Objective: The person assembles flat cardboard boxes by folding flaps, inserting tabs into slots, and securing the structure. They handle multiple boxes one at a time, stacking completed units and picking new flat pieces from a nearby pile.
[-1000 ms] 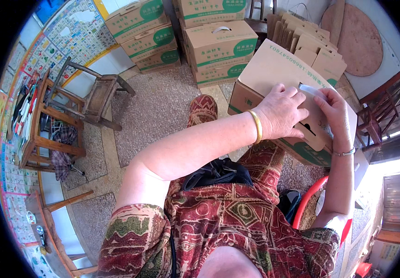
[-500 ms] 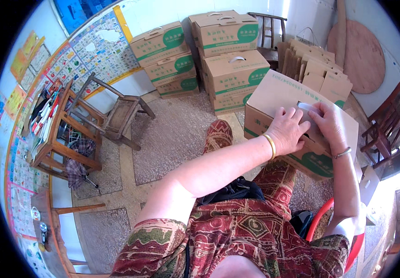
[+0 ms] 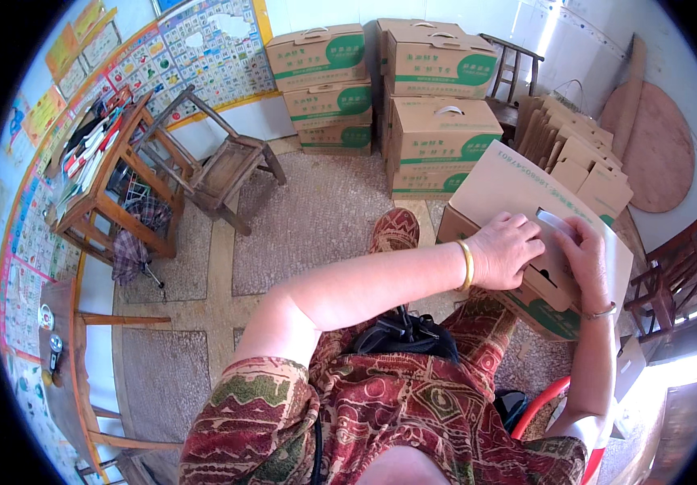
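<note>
Grip, right hand point(image 3: 588, 260): closed, we judge, with thumb and fingers pinching the white handle point(image 3: 554, 221).
Grip, left hand point(image 3: 508, 252): fingers curled on the lid, thumb mostly hidden; we cannot tell whether it grips anything.
Cardboard box point(image 3: 498, 184): at three o'clock from the centre of our view, beside our patterned trousers point(image 3: 486, 343); we cannot see what bears it.
Handle risk: the strip could slip out or kink if we pull it askew or lose the pinch.
Flap risk: the flap point(image 3: 560, 294) with its dark slot point(image 3: 544, 276) could crease or tear if we press too hard or off line.
Balance risk: the box could tip if both hands push on one edge.
Box heading: its green-marked side faces roughly seven o'clock; its long axis runs from ten to four.
Handle line: the white strip lies along that same ten-to-four slant.
Backdrop: stacked cartons point(image 3: 445, 121) stand towards one o'clock.
</note>
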A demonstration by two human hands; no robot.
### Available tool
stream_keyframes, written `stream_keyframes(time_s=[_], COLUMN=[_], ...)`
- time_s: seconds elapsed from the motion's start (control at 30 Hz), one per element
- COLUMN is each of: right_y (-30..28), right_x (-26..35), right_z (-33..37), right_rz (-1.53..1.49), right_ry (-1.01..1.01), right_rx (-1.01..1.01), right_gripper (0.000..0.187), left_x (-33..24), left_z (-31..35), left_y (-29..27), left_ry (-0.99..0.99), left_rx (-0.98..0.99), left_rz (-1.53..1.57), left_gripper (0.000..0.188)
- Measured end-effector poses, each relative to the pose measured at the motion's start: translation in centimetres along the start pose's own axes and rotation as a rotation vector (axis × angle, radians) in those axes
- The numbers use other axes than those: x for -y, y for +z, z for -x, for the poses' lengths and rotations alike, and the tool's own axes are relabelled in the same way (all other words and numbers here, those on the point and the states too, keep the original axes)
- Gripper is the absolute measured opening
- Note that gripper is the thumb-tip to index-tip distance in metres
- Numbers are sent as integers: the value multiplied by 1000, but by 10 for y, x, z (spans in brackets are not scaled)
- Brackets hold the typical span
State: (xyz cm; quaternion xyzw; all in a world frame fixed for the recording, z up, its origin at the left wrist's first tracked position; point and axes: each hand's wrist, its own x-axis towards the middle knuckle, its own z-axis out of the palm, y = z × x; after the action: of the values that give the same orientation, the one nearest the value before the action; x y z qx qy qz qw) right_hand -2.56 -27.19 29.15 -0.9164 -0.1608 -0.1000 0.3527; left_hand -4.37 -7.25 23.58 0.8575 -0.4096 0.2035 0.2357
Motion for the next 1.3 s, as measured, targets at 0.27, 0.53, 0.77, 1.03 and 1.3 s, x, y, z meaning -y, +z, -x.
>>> stream_keyframes(time_s=[0.27, 0.53, 0.77, 1.03, 1.3], right_y=[-10, -1, -5, -46, 33], right_x=[3, 14, 29, 8, -110], right_z=[4, -5, -10, 34, 111], right_rz=[-50, -22, 77, -150, 128], right_ry=[13, -125, -240, -279, -92], right_rx=[37, 97, 127, -353, -282], right_gripper=[23, 27, 28, 19, 20], left_x=[18, 15, 34, 93, 155], left_z=[-15, -21, -23, -24, -44], left_y=[-11, 2, 12, -9, -87], left_ry=[-46, -154, -190, -384, -475], left_rx=[-304, -242, -314, -346, -438], left_rz=[79, 120, 304, 579, 319], left_gripper=[42, 37, 18, 19, 22])
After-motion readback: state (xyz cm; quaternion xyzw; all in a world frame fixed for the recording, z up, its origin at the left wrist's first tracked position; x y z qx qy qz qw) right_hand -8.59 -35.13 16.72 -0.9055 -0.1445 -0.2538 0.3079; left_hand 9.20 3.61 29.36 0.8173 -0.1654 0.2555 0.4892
